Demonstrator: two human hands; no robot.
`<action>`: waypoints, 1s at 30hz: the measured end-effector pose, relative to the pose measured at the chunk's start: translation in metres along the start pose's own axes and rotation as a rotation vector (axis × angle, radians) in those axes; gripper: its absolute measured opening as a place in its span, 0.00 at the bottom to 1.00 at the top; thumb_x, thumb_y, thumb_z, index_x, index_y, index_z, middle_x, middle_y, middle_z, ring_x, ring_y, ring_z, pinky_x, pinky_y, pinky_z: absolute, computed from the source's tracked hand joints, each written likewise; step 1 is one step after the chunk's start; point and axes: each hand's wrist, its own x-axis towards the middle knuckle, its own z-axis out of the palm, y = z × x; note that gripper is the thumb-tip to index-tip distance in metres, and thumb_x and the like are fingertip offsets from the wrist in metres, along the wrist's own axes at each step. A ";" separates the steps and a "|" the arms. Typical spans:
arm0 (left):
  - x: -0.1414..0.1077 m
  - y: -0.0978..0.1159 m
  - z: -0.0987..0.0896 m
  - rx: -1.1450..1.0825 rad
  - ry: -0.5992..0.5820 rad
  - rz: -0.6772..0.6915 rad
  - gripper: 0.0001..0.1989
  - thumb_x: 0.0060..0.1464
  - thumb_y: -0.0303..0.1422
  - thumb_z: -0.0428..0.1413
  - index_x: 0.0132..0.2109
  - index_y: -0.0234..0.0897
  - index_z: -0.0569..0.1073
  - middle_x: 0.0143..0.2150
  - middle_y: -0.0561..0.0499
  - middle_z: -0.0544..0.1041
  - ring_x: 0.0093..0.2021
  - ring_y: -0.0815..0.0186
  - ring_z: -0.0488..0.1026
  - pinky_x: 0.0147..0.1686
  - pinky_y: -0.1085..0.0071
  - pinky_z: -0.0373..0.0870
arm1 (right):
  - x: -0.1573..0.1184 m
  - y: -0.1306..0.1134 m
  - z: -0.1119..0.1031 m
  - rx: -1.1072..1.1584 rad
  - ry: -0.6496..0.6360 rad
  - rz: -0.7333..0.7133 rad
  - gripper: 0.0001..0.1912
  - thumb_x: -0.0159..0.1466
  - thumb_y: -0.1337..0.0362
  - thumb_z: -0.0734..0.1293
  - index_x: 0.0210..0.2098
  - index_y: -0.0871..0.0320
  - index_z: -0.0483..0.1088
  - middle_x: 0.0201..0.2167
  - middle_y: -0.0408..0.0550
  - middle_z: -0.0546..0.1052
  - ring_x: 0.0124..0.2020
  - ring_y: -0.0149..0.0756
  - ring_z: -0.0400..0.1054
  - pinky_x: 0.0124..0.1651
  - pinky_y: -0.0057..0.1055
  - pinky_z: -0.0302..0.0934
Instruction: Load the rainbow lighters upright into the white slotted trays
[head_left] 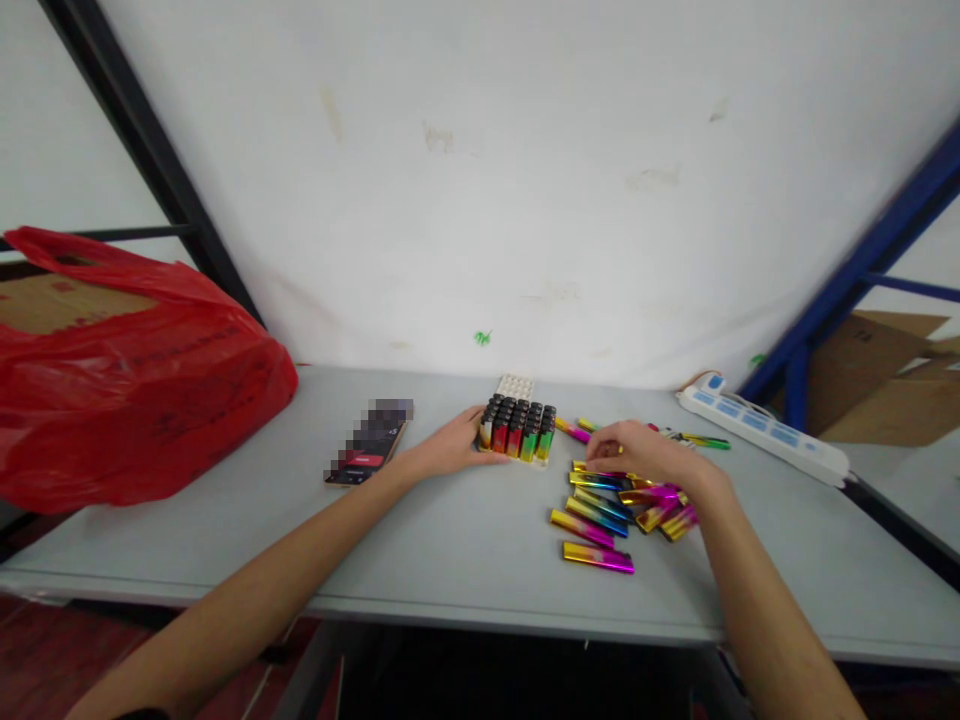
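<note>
Near the middle of the table, several upright lighters (517,425) with black tops and shiny coloured bodies stand packed in a pale tray (541,462). My left hand (459,445) grips that tray at its left side, thumb along the front edge. To the right lies a loose pile of metallic lighters (600,508) in gold, blue and magenta. Over the pile's upper part is my right hand (626,450), its fingers curled and closed. Whatever those fingers hold, if anything, cannot be made out. A second pale tray (516,386) with round cavities lies behind the filled one.
A phone (371,440) with its screen partly pixelated lies left of my left hand. A bulging red plastic bag (142,380) occupies the left end. A white power strip (765,432) runs along the right, with cardboard boxes (870,380) beyond a blue post. A white wall (510,200) closes the back.
</note>
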 end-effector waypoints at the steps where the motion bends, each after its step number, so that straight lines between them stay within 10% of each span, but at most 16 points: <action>1: 0.000 -0.001 0.000 -0.001 0.001 -0.003 0.39 0.57 0.54 0.73 0.68 0.38 0.77 0.71 0.39 0.77 0.70 0.43 0.74 0.76 0.52 0.66 | -0.005 0.003 -0.004 0.010 -0.038 0.032 0.15 0.66 0.50 0.74 0.38 0.55 0.85 0.35 0.51 0.87 0.37 0.46 0.81 0.41 0.36 0.67; 13: 0.000 -0.003 0.001 -0.004 0.003 0.005 0.41 0.57 0.55 0.73 0.69 0.38 0.75 0.72 0.39 0.75 0.72 0.44 0.73 0.77 0.54 0.65 | -0.003 -0.006 0.005 -0.248 -0.068 0.052 0.05 0.61 0.60 0.77 0.34 0.55 0.81 0.35 0.50 0.84 0.38 0.46 0.77 0.41 0.37 0.64; 23: -0.001 0.002 0.000 -0.006 0.008 -0.018 0.39 0.57 0.55 0.73 0.67 0.37 0.76 0.71 0.38 0.76 0.71 0.43 0.74 0.77 0.52 0.65 | -0.002 0.004 -0.009 -0.055 0.380 -0.039 0.29 0.74 0.38 0.64 0.55 0.56 0.78 0.26 0.43 0.77 0.29 0.40 0.68 0.36 0.36 0.61; 30: -0.001 0.005 -0.002 -0.027 -0.013 0.020 0.36 0.59 0.54 0.72 0.67 0.40 0.77 0.72 0.40 0.76 0.71 0.45 0.74 0.77 0.53 0.65 | 0.024 0.009 0.009 0.226 0.641 -0.040 0.36 0.67 0.25 0.65 0.34 0.54 0.73 0.28 0.45 0.74 0.32 0.40 0.68 0.38 0.36 0.66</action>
